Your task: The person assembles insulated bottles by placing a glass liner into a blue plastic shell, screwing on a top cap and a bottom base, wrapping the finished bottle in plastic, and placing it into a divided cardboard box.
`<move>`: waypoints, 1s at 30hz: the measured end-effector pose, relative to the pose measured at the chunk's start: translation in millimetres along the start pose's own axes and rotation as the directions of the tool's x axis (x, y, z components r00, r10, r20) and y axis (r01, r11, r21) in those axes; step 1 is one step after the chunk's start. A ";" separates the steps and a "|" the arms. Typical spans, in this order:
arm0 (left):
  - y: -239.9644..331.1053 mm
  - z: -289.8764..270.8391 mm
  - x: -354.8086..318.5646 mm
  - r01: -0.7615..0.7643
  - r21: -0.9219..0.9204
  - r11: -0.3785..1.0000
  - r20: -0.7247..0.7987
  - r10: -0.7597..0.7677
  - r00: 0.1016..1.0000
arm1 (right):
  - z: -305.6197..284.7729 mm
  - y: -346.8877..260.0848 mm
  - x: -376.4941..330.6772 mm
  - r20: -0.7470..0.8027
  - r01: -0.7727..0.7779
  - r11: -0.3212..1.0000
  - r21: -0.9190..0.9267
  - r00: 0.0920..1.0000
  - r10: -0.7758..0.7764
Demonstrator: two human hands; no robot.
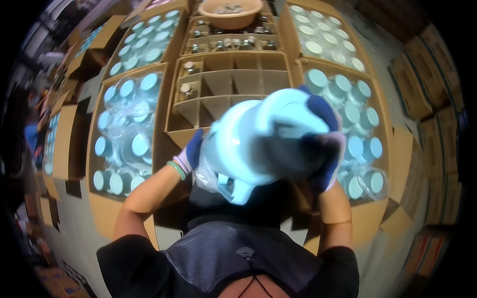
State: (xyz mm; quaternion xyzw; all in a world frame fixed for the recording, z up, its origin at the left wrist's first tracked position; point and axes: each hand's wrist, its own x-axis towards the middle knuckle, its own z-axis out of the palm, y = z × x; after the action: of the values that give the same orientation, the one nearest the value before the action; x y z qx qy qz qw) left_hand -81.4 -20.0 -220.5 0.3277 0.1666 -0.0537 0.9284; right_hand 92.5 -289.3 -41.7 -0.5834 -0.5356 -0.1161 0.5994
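Close up in front of me is a large light blue jug (238, 139) with a handle, held tilted above the near edge of a divided carton. My left hand (193, 151), in a blue and white glove, grips its left side, and some of the fingers are hidden behind it. On the other side, my right hand (328, 144) wears a matching glove and is closed around the end nearest the camera. That end looks dark and blurred, so I cannot tell whether it is an opening or a shiny base. Clear plastic film (206, 179) hangs below the jug by my left hand.
The divided carton (238, 60) has two capped glass bottles in its left compartments. Behind it, a peach basin (231, 19) of small pieces rests on another carton of bottles. Cartons of light blue-lidded containers stand left (126, 89) and right (343, 84). Stacked boxes (437, 144) line the far right.
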 end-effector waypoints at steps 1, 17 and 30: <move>5.7 -7.1 20.1 0.012 -0.048 0.999 0.122 -0.006 0.993 | 3.9 -12.3 0.2 0.046 0.022 0.997 0.069 0.999 -0.025; 134.3 64.2 90.7 -0.331 0.332 0.883 0.100 0.316 0.944 | 54.3 58.7 -35.2 0.387 0.223 0.944 -0.242 0.915 -0.117; 136.9 41.1 57.4 -0.487 0.522 0.701 0.118 0.506 0.855 | 93.4 158.2 25.5 0.085 -0.347 0.818 0.458 0.933 0.349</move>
State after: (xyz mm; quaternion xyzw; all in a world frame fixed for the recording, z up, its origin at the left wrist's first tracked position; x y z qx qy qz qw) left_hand 12.4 61.5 -129.4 0.6060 0.0665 0.1596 0.7764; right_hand 176.3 -153.8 -136.6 -0.5100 -0.4313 0.1263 0.7334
